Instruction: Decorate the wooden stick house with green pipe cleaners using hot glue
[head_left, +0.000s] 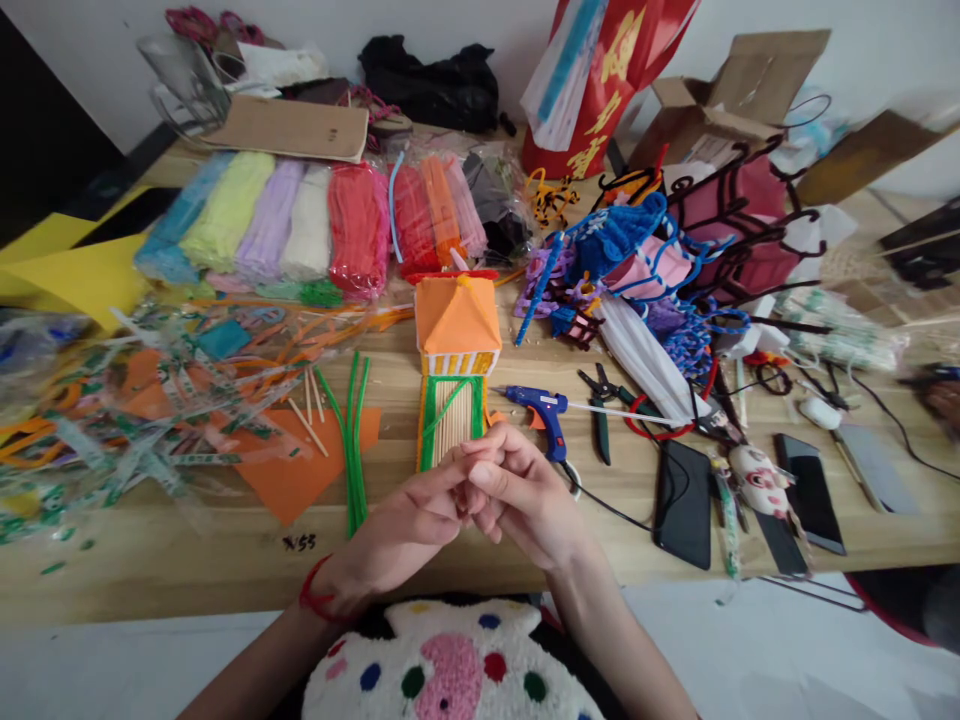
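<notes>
The house (454,370) lies flat on the counter (187,570) straight ahead of me. Its long axis runs away from me, with the roof at the far end and the foot pointing back at my hands. The roof is folded orange paper with a peaked shape and a red fuzzy strip along its far edge. Below it sits a yellow band, then a wall of pale wooden sticks laid side by side and framed by green pipe cleaners.

My left hand (405,525) and right hand (517,495) are together just short of the foot of the house. The fingers are curled and the fingertips meet. I cannot tell whether anything small is pinched between them. A red string (315,595) circles my left wrist.

Just left of the house lie long green stems (354,440), fuzzy and nearly parallel to it, partly over a sheet of orange paper (292,475) with loose sticks on it. To the right a blue glue gun (544,410) lies with its nozzle toward the house, and dark pliers (600,405) lie beside it. Farther right a black phone (682,505) lies flat. Along the far side are clear packs (300,225) of pipe cleaners in blue, yellow, lilac, white and red. Under my arms is a white spotted cushion (450,665).
</notes>
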